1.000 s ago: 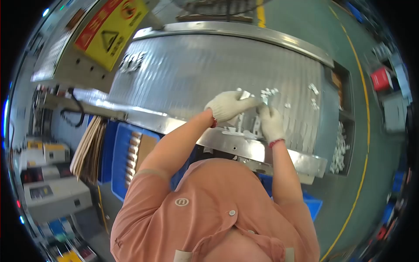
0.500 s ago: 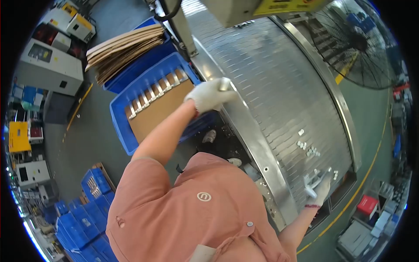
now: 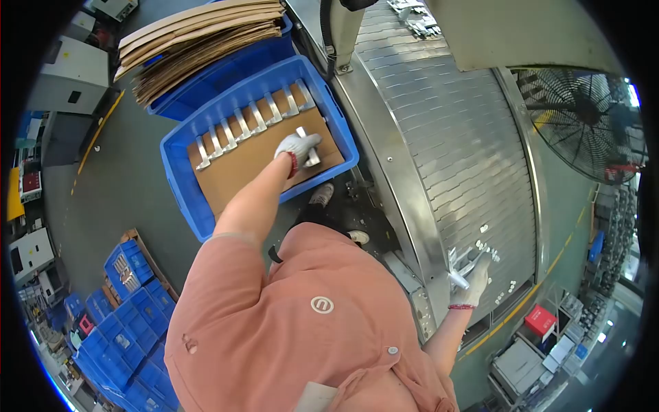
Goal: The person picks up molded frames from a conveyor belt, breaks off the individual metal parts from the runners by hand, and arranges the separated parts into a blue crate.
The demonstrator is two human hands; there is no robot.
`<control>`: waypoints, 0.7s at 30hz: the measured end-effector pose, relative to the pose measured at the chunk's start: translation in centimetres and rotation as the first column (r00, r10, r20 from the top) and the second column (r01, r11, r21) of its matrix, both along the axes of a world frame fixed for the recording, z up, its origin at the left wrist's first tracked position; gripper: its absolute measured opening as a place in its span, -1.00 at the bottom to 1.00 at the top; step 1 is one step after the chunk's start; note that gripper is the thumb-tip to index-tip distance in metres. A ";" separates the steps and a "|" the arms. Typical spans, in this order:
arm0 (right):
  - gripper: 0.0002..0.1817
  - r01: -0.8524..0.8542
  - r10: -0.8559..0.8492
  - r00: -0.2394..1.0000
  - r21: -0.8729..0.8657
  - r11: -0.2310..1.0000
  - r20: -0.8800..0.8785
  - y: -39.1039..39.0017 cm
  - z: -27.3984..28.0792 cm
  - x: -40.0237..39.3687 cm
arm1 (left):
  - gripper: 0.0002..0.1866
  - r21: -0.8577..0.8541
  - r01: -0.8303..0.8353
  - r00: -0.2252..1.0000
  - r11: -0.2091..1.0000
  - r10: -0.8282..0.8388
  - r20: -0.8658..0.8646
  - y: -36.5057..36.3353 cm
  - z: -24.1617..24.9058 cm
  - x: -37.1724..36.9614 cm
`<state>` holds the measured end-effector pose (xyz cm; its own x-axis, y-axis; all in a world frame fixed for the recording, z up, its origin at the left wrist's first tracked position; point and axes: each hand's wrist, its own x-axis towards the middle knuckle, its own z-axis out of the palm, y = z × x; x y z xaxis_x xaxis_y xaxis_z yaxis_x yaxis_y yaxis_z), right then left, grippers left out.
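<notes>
My left hand (image 3: 294,145), in a white glove, is closed around a silvery metal bracket (image 3: 312,159) above the cardboard sheet (image 3: 254,172) in a blue bin (image 3: 180,199). Along the far side of that cardboard lies a row of several similar metal brackets (image 3: 258,118). Over at the near end of the slatted metal conveyor (image 3: 473,165), my gloved right hand (image 3: 475,278) grips metal brackets (image 3: 458,276); their exact number is hard to make out. Small whitish pieces (image 3: 503,292) lie scattered on the slats around it.
Stacked cardboard sheets (image 3: 199,41) rest on a second blue bin behind. The conveyor's steel side rail (image 3: 391,158) runs between bin and belt. More metal parts (image 3: 415,17) lie at the belt's far end. A black fan (image 3: 583,117) stands right; blue crates (image 3: 130,336) are lower left.
My left hand has moved from the conveyor's rail to over the bin, with the metal bracket in it. My right hand stays at the belt's near end. The camera view has shifted.
</notes>
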<state>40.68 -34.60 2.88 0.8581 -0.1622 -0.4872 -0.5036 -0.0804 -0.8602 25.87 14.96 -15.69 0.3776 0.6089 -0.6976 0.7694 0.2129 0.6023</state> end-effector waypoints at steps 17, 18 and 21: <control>-0.40 0.115 -0.122 0.991 -0.106 0.988 -0.056 1.8 -0.9 -3.3 | -0.45 -0.117 0.387 0.918 0.914 -0.370 0.146 -1.0 -5.7 2.4; -0.41 0.108 -0.115 0.992 -0.111 0.988 -0.058 2.1 -0.6 -3.2 | -0.45 -0.069 0.434 0.900 0.898 -0.428 0.080 -1.2 -4.6 3.0; -0.42 0.077 -0.084 0.995 -0.128 0.989 -0.054 2.4 0.2 -2.8 | -0.44 0.021 0.545 0.837 0.838 -0.543 -0.065 -1.6 -1.2 3.9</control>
